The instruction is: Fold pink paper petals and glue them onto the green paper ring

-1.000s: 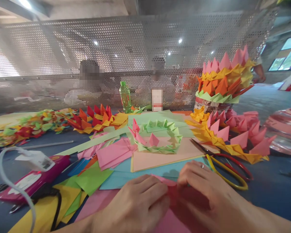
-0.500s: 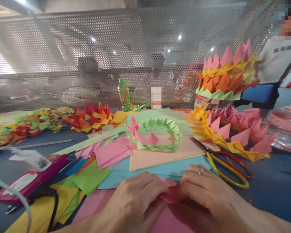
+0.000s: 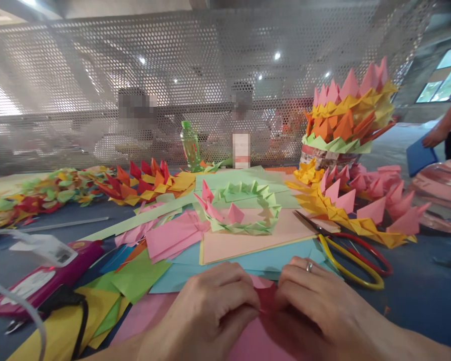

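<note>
My left hand (image 3: 206, 313) and my right hand (image 3: 317, 306) meet at the bottom centre, fingers curled and pinched on a small red paper piece (image 3: 266, 300). Most of that piece is hidden between my fingers. A ring shows on my right hand. Under my hands lies a pink paper sheet (image 3: 150, 313). Just beyond them sit a light blue sheet (image 3: 270, 260) and a peach sheet (image 3: 244, 240) bearing a ring of folded green and pink paper points (image 3: 244, 210).
Scissors with yellow and red handles (image 3: 351, 255) lie right of my hands. A magenta device with a white cable (image 3: 41, 273) sits at left. Folded paper chains (image 3: 97, 188) and a tall paper crown (image 3: 348, 120) stand behind. A perforated metal screen (image 3: 210, 75) backs the table; another person's arm (image 3: 445, 125) shows far right.
My fingers have shifted slightly on the red paper, pressing closer together. A person standing at the far right has moved mostly out of view, leaving an arm and a blue sheet.
</note>
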Tool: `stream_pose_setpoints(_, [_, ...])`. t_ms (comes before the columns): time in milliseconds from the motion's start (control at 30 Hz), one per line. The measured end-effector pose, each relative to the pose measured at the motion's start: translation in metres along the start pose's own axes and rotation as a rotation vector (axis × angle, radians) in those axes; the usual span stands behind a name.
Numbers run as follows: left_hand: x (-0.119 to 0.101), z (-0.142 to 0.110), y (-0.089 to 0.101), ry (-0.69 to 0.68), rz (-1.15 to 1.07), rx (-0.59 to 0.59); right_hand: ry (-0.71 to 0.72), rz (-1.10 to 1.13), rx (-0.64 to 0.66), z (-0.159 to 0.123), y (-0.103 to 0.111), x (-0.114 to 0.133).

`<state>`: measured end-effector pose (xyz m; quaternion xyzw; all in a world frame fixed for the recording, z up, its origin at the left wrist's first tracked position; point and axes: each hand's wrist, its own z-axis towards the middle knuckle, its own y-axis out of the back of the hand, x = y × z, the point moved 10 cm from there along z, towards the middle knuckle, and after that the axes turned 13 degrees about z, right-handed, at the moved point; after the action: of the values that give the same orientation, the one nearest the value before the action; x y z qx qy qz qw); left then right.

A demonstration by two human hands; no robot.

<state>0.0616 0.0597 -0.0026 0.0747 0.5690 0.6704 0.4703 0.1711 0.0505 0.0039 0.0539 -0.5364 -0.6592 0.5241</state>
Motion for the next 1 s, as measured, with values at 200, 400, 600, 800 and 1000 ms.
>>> stream_pose_setpoints(200, [0.009, 0.005, 0.002, 0.119, -0.087, -0.001, -0.142, 0.082, 0.044, 0.000, -0.003, -0.010])
stream_pose_setpoints(400, [0.015, 0.004, -0.002, 0.233, -0.115, 0.031, -0.206, 0.089, 0.048, 0.001, -0.004, -0.014])
stream_pose_setpoints(600, [0.012, 0.009, 0.001, 0.242, -0.030, 0.010, -0.214, 0.040, 0.058, 0.000, -0.004, -0.014])
stream_pose_setpoints(800, [0.009, 0.012, 0.004, 0.247, 0.007, -0.030, -0.237, 0.063, 0.046, -0.002, -0.004, -0.017])
stream_pose_setpoints(1000, [0.009, 0.012, 0.004, 0.251, 0.013, -0.038, -0.246, 0.123, 0.049, -0.001, -0.005, -0.020])
